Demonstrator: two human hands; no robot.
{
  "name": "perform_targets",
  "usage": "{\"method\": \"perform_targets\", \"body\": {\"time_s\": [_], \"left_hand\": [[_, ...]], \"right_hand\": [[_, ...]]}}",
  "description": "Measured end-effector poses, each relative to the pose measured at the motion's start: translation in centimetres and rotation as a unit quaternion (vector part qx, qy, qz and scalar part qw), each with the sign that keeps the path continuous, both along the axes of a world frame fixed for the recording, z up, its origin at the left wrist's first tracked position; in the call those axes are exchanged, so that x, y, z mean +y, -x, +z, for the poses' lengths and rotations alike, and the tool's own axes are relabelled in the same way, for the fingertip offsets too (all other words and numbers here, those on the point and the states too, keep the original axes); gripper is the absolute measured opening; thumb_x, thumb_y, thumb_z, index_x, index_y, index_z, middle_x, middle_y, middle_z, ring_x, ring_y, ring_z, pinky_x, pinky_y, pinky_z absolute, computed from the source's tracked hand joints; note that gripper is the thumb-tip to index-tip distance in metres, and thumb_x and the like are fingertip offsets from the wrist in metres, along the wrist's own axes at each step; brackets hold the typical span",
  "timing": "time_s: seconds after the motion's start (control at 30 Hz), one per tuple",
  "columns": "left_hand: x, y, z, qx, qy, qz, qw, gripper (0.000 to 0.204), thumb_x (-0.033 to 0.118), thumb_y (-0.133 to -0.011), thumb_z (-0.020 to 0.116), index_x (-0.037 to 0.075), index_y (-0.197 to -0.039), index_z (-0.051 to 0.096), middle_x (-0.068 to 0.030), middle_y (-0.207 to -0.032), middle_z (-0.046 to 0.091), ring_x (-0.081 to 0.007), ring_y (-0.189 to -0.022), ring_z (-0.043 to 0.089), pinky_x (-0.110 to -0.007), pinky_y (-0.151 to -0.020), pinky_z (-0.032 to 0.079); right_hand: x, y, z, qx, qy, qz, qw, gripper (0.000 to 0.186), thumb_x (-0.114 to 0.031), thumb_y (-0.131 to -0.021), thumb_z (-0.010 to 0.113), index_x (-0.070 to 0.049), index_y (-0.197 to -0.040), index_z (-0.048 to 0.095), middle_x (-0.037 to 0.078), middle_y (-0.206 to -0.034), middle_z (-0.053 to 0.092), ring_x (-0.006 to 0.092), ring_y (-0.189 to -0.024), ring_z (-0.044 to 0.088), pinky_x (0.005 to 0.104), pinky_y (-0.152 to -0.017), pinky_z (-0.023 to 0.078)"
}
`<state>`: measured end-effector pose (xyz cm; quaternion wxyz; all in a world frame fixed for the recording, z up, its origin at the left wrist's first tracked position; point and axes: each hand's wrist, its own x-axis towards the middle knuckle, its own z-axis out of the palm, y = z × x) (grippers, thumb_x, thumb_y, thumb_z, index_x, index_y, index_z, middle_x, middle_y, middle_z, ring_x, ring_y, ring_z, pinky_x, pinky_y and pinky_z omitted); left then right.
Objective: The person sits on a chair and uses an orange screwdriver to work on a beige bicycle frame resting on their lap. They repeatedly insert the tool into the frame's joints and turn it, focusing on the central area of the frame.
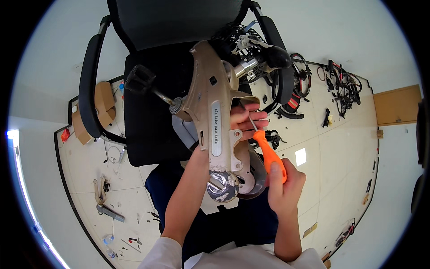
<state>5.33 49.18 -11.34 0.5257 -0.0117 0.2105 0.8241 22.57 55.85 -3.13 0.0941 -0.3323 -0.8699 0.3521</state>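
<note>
Presently on the chair: we have a beige bike frame [206,98] reaching from over the black seat [145,141] to above our lap; what bears its weight is partly hidden.
Right hand: our right hand [286,188] is wrapped around the orange handle of a screwdriver [271,157].
Left hand: our left hand [237,119] comes out from behind the frame at its right side, fingers loosely spread, pinching nothing that we can see.
Screwdriver shaft: it runs up past those fingers to the opening in the frame's side; we cannot tell whether its tip meets a screw.
Bare so far: the side plate [236,150] shows two holes with no bolts in them.
Attached so far: the pedal [141,79] and its crank arm [163,96] are on the frame, and a silver post [246,67] stands by its upper end.
Progress: we judge the work at the opening to be under way and unfinished; how much remains inside is hidden.
Floor: we see a hammer [110,213] and a cardboard box [92,116] at the left.
</note>
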Motion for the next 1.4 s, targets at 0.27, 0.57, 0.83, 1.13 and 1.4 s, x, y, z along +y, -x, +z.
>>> {"method": "perform_targets", "body": {"time_s": [0.27,0.57,0.83,1.13,1.4], "left_hand": [[0.4,-0.1,-0.2,0.019,0.128,0.019,0.991,0.023,0.015,-0.088,0.073,0.001,-0.104,0.064,-0.0121,-0.095,0.068,-0.0196,-0.086,0.068,-0.029,-0.075,0.059],[1.1,-0.3,-0.8,0.065,0.160,0.031,0.984,0.021,0.019,-0.085,0.077,0.006,-0.095,0.065,-0.0042,-0.081,0.064,-0.0128,-0.071,0.063,-0.023,-0.065,0.054],[0.2,-0.7,-1.7,0.024,0.006,0.049,0.998,0.026,0.020,-0.092,0.068,0.001,-0.111,0.064,-0.0061,-0.095,0.067,-0.0142,-0.086,0.064,-0.028,-0.077,0.053],[-0.3,-0.7,-1.9,0.055,0.015,0.079,0.995,0.019,0.019,-0.090,0.072,0.004,-0.099,0.064,-0.0064,-0.090,0.067,-0.0161,-0.083,0.065,-0.029,-0.069,0.054],[-4.0,-0.5,-5.2,0.147,0.046,0.105,0.982,0.028,0.005,-0.086,0.068,-0.002,-0.113,0.062,-0.0113,-0.103,0.068,-0.0204,-0.091,0.069,-0.034,-0.078,0.058]], "right_hand": [[-0.2,0.8,1.6,0.097,-0.067,0.064,0.991,0.037,-0.021,-0.086,0.070,0.001,-0.114,0.059,0.010,-0.078,0.065,0.0164,-0.058,0.059,0.0264,-0.052,0.046],[-0.9,0.0,-0.6,0.020,-0.093,0.048,0.994,0.034,-0.026,-0.091,0.066,0.004,-0.105,0.057,0.010,-0.065,0.062,0.0204,-0.050,0.060,0.0291,-0.049,0.047],[0.3,0.5,1.3,0.072,0.528,-0.157,0.831,0.053,-0.042,-0.104,0.033,0.004,-0.107,0.060,0.008,-0.051,0.053,0.0123,-0.031,0.037,0.0229,-0.030,0.029],[-2.8,2.3,2.0,0.067,0.517,-0.099,0.848,0.046,-0.037,-0.102,0.042,0.002,-0.127,0.047,0.018,-0.076,0.064,0.0222,-0.049,0.062,0.0293,-0.035,0.044],[-6.4,0.7,0.7,0.005,0.449,-0.062,0.891,0.030,-0.025,-0.100,0.050,-0.001,-0.118,0.050,0.009,-0.070,0.056,0.0176,-0.041,0.053,0.0266,-0.031,0.040]]}}
